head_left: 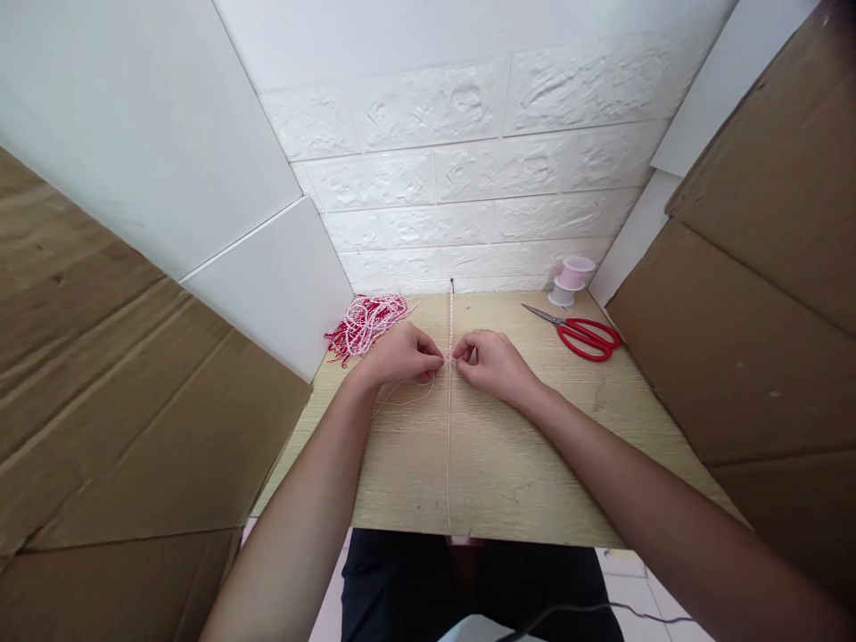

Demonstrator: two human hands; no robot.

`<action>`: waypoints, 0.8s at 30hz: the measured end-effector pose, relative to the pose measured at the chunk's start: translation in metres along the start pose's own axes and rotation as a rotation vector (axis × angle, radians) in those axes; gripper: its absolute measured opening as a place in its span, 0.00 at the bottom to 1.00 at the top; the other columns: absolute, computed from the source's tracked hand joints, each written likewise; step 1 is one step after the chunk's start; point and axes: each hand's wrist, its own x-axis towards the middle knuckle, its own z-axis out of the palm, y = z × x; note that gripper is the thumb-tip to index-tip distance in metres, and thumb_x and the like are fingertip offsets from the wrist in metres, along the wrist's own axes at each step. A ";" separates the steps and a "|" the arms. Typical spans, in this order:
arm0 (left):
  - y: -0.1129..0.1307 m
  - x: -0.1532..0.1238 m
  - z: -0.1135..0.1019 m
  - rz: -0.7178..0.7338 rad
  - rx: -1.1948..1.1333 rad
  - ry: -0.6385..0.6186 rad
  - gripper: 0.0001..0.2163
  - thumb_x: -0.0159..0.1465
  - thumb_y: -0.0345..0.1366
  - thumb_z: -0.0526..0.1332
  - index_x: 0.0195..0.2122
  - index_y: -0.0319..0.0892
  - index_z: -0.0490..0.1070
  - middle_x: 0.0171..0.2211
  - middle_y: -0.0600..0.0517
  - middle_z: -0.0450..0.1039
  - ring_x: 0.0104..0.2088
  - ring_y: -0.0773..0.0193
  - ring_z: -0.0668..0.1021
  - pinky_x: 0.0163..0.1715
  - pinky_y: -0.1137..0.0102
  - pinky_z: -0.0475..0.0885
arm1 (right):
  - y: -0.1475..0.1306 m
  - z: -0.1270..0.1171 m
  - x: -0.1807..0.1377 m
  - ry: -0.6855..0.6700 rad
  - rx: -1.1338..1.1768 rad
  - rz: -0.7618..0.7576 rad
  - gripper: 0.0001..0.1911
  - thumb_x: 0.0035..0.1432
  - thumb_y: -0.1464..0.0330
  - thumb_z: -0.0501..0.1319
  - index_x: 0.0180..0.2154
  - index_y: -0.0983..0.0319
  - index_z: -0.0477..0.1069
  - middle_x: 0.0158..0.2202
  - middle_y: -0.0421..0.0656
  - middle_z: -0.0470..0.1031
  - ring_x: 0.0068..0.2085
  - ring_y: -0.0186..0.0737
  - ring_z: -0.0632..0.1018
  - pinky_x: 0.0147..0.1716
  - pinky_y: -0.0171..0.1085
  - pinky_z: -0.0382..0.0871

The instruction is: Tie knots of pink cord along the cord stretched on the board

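Note:
A thin pale cord runs straight down the middle of the wooden table, from a small nail at the back edge to the front edge. Its upper stretch is braided in pink and white. My left hand and my right hand meet at the cord, each with fingers pinched on strands just below the braid. A loose strand curls on the table under my left hand.
A heap of red and white cords lies at the back left. Red-handled scissors lie at the back right, beside a small spool of thread. Cardboard panels wall both sides; a white brick-pattern wall stands behind.

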 end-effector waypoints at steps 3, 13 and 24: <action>0.003 -0.001 0.000 0.021 0.061 0.009 0.10 0.54 0.35 0.59 0.29 0.36 0.79 0.22 0.51 0.74 0.23 0.68 0.73 0.22 0.76 0.64 | 0.002 0.000 0.000 -0.016 -0.046 -0.043 0.06 0.51 0.74 0.61 0.31 0.61 0.76 0.32 0.42 0.77 0.36 0.38 0.74 0.36 0.36 0.62; 0.004 0.001 0.000 0.122 0.139 0.063 0.11 0.53 0.32 0.58 0.30 0.37 0.80 0.24 0.53 0.75 0.25 0.70 0.71 0.24 0.76 0.61 | 0.003 0.006 0.000 -0.016 -0.006 -0.067 0.07 0.54 0.73 0.61 0.36 0.62 0.75 0.31 0.42 0.74 0.35 0.38 0.72 0.36 0.36 0.62; 0.008 -0.001 -0.002 0.070 0.185 0.043 0.10 0.53 0.33 0.58 0.29 0.37 0.79 0.24 0.52 0.74 0.25 0.69 0.72 0.23 0.76 0.60 | 0.006 0.005 0.000 -0.064 0.011 -0.149 0.09 0.55 0.76 0.60 0.35 0.62 0.77 0.31 0.43 0.71 0.36 0.38 0.72 0.38 0.36 0.63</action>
